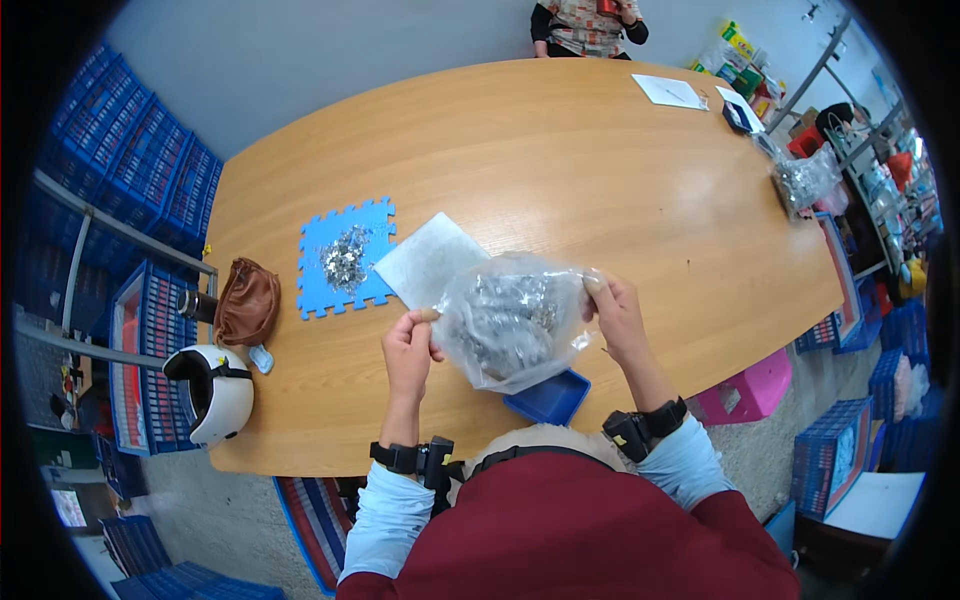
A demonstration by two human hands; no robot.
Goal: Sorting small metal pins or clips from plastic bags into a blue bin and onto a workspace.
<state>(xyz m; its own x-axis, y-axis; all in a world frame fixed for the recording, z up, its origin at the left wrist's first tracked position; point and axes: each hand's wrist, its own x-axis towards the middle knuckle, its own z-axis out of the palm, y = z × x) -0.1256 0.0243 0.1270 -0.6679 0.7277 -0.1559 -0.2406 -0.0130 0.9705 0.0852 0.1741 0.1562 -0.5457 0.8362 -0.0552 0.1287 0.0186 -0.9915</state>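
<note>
Between my two hands hangs a clear plastic bag (508,318) with many small shiny metal pieces inside. My left hand (408,350) pinches the bag's left edge, and my right hand (615,310) grips its upper right edge. Under the bag, partly covered, a blue plastic tray (552,398) stands near the table's front edge. A white sheet (432,260) lies just beyond the bag, partly hidden by it. To its left, a blue foam mat (316,275) with jigsaw edges carries a heap of small metal pieces (345,258).
On the wooden table's (520,140) left side are a brown leather bag (247,300), a dark flask (196,305) and a white helmet (222,395). Papers (670,92) and another filled plastic bag (808,182) lie far right. A person (588,28) is at the far edge. Blue crates (125,140) stack at left.
</note>
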